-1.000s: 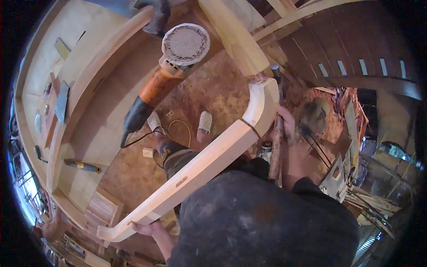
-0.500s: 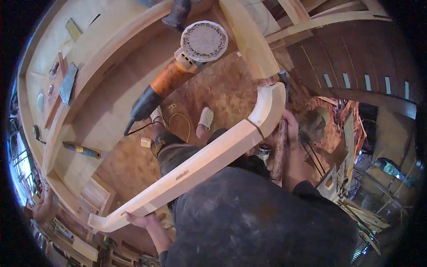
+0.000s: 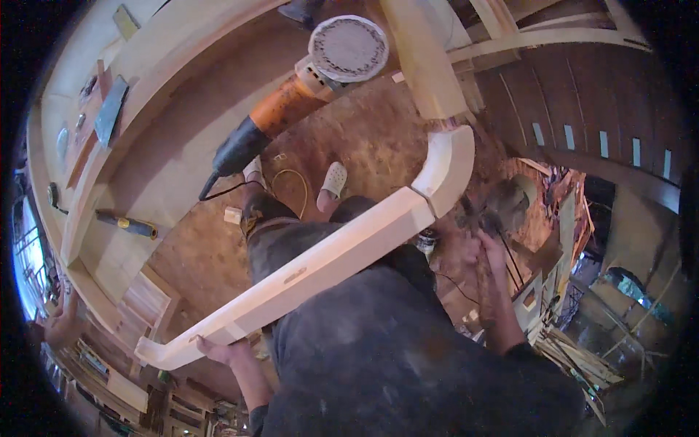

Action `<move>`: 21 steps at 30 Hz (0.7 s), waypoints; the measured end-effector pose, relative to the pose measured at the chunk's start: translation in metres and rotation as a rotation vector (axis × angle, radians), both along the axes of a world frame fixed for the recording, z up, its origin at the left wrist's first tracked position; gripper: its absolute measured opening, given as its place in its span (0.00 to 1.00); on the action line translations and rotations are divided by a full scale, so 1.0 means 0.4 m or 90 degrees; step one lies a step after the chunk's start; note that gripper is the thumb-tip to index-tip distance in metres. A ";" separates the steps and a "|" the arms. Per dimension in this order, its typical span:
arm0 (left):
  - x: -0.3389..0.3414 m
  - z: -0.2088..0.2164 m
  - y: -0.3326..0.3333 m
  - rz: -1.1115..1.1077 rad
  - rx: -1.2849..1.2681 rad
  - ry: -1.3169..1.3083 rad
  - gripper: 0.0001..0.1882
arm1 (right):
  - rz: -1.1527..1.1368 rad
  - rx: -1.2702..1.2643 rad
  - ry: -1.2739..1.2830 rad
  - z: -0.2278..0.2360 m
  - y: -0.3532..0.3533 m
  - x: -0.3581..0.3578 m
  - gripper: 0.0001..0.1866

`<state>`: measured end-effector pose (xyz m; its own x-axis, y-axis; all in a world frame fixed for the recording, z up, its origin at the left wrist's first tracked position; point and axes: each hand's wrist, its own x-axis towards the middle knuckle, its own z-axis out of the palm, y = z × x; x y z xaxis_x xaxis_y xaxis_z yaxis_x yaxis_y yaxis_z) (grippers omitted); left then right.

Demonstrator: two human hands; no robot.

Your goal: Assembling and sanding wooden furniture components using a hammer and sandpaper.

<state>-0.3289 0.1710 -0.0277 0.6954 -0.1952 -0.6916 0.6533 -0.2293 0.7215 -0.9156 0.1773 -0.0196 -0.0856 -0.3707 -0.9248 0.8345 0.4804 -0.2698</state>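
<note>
A long, pale wooden rail [image 3: 320, 269] slants across in front of my body, with a slot in its upper face. Its upper right end meets a curved wooden piece [image 3: 449, 164], a dark seam between them. That curved piece reaches up to the end of a wider wooden board [image 3: 419, 65]. My left hand [image 3: 218, 351] is closed around the rail near its lower left end. Below and right of the curved piece, my right hand [image 3: 486, 251] grips a hammer [image 3: 483, 285] by its wooden handle. Motion smears the hammer, and its head is hard to make out.
An orange and black angle grinder [image 3: 280, 105] with a round pad lies on the curved wooden frame [image 3: 182, 44]. A yellow and black hand tool [image 3: 127, 223] lies at left. Wood scraps [image 3: 575, 349] are piled at right. A cord [image 3: 291, 175] loops on the floor near my feet.
My right hand has swung the hammer down and away from the curved piece. My left hand keeps its hold on the rail. The whole view has shifted slightly.
</note>
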 end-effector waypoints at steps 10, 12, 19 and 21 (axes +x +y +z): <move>0.018 0.049 0.012 0.018 0.016 -0.035 0.30 | -0.078 -0.055 -0.360 0.198 -0.134 0.116 0.13; 0.021 0.049 0.009 0.010 -0.005 0.049 0.30 | -0.138 -0.006 -0.324 0.198 -0.142 0.110 0.14; 0.027 0.029 0.012 -0.017 0.021 -0.019 0.30 | -0.086 0.052 -0.078 0.174 -0.080 0.097 0.14; 0.035 0.022 0.023 -0.021 0.009 -0.015 0.30 | -0.293 0.227 -0.018 0.195 -0.093 0.107 0.13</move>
<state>-0.3147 0.1802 -0.0187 0.7045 -0.2082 -0.6785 0.6284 -0.2611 0.7327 -0.8730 0.1400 0.0586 -0.1382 0.0333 -0.9898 0.9834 0.1234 -0.1331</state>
